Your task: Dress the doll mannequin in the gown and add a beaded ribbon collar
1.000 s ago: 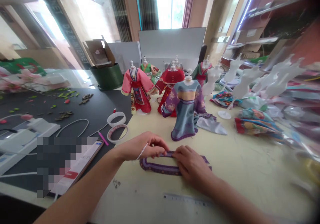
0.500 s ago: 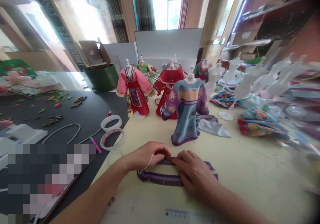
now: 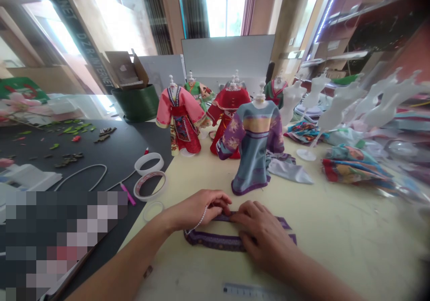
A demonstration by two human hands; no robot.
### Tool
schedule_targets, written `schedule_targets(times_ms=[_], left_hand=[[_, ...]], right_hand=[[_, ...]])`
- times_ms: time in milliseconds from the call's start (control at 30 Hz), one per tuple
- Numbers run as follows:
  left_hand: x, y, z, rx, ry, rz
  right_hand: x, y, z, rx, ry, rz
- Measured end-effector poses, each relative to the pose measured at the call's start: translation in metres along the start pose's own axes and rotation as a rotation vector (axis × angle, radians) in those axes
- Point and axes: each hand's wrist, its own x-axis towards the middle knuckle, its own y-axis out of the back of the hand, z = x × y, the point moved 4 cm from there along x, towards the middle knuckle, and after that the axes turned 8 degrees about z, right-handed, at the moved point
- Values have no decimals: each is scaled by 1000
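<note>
A dark purple patterned fabric strip [image 3: 215, 242] lies on the pale table mat in a long loop, its two cut ends at the right. My left hand [image 3: 203, 208] is on the upper length of the strip, with thumb and index finger closed on its edge. A strand of small white beads [image 3: 200, 222] hangs across this hand and reaches the strip's left bend. Close beside it, my right hand [image 3: 258, 229] bends over both lengths; its fingertips press the upper one near my left fingertips. The palms hide part of the strip.
A doll form in a blue-purple robe [image 3: 253, 144] stands just beyond my hands, with other dressed forms behind. Tape rolls [image 3: 150, 186] and a pink pen [image 3: 128, 194] are at the left. A ruler [image 3: 248, 290] lies nearest me. Bare white forms [image 3: 337, 106] and folded cloth [image 3: 356, 169] are at right.
The view has shifted slightly. My left fingers have lifted and spread a little above the strip, while thumb and fingertip stay at it. My right hand stays nearly in place.
</note>
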Motion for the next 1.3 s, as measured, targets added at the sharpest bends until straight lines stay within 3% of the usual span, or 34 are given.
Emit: schedule_targets(times_ms=[633, 1300], left_hand=[[1, 1, 3, 5, 39, -2], [2, 1, -4, -20, 30, -8]], right_hand=[[1, 0, -1, -27, -24, -6], [-4, 4, -5, -139, 120, -96]])
